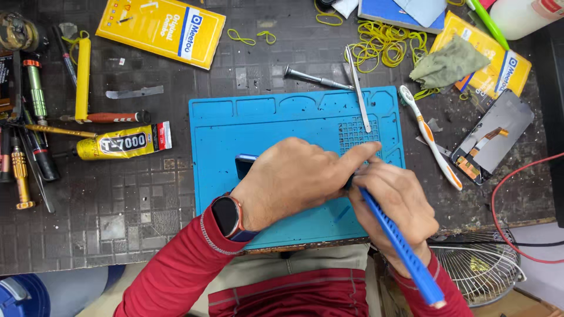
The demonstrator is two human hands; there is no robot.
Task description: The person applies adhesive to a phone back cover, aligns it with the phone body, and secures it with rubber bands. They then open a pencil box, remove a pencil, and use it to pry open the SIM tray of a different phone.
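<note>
On the blue mat (pixel 264 126), left hand (pixel 294 179) clamps down over a dark phone (pixel 244 163) near mat centre, right hand (pixel 390 202) pinches a blue pry tool (pixel 405 252) at its edge; phone judged light, stiff, slippery, fragile; best held by its side edges.

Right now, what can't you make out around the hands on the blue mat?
Head view only:
- Phone: the left hand covers all but one dark corner; model and state unclear.
- Blue tool: its tip is hidden between left hand and right hand, so where it touches the phone cannot be told.
- White bottle: cut off by the top edge.
- Fan: partly cut off below the table.
</note>
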